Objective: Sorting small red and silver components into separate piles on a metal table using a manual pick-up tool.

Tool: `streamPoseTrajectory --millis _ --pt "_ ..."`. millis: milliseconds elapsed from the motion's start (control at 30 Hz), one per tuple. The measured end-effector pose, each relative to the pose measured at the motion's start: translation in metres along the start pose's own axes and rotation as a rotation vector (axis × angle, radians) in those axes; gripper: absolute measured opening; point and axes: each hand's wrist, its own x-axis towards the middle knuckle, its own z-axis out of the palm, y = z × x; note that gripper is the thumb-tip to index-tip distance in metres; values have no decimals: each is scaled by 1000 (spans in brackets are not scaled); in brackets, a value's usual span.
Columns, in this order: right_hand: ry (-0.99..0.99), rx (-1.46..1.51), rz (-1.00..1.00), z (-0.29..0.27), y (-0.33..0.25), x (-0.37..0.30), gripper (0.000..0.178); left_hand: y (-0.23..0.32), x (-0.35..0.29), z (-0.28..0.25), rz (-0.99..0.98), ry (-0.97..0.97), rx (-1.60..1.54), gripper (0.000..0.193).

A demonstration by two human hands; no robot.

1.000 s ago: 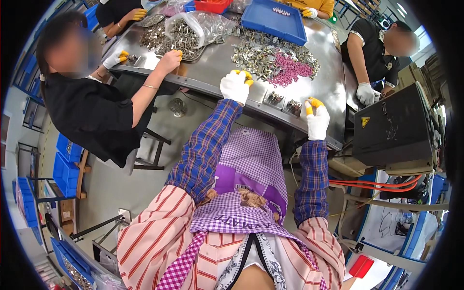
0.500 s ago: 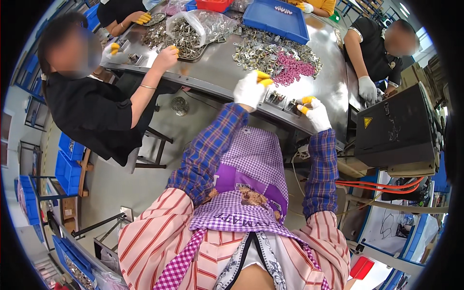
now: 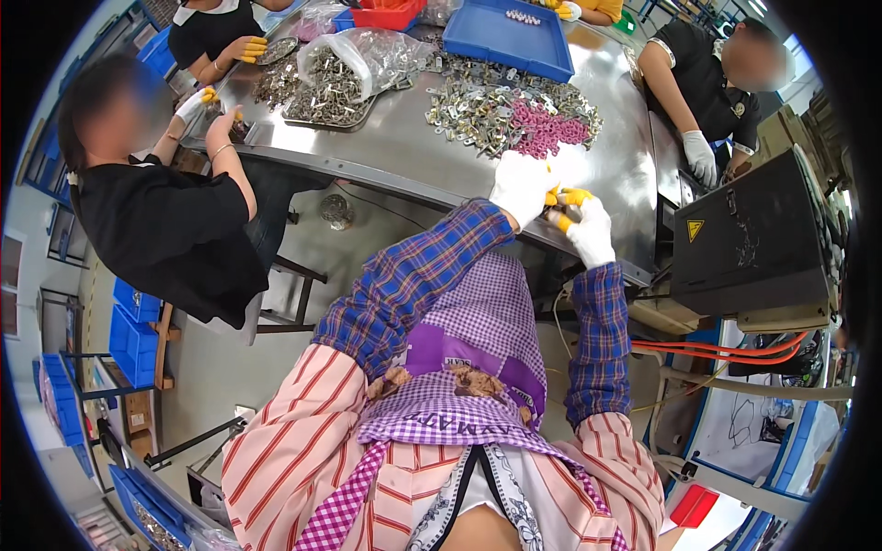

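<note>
We see a tabletop (image 3: 395, 167) of smooth, glossy metal throwing back white glare. The heaped small parts (image 3: 459, 115) look like shiny bare metal, while the pink rings (image 3: 545, 130) have a duller finish; we cannot tell their material. The blue tray (image 3: 505, 41) looks like smooth plastic, the bag (image 3: 390, 53) thin, clear, wrinkled film. Matt white cloth covers the left hand (image 3: 522, 188) and the right hand (image 3: 590, 228). The plaid sleeves (image 3: 427, 248) and checked apron (image 3: 485, 296) are woven cloth; the black box (image 3: 744, 248) has a scuffed, matt face.

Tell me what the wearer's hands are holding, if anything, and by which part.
Cannot be told: the left hand and right hand are close together, and anything gripped is hidden or too small to tell.
</note>
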Motion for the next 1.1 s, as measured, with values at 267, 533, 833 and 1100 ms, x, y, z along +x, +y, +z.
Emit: streamPoseTrajectory --millis 267,533,833,1100 --pt "-70 -471 87 -9 -14 6 41 -33 -2 -17 70 -76 -20 26" --pt "140 -808 682 -37 97 63 46 -104 -2 -4 -124 -110 185 18" --pt "215 -808 670 -35 122 72 48 -77 -1 -27 -222 -38 281 21" --pt "118 -920 675 -42 121 76 49 -47 -35 -12 -700 134 -403 22"
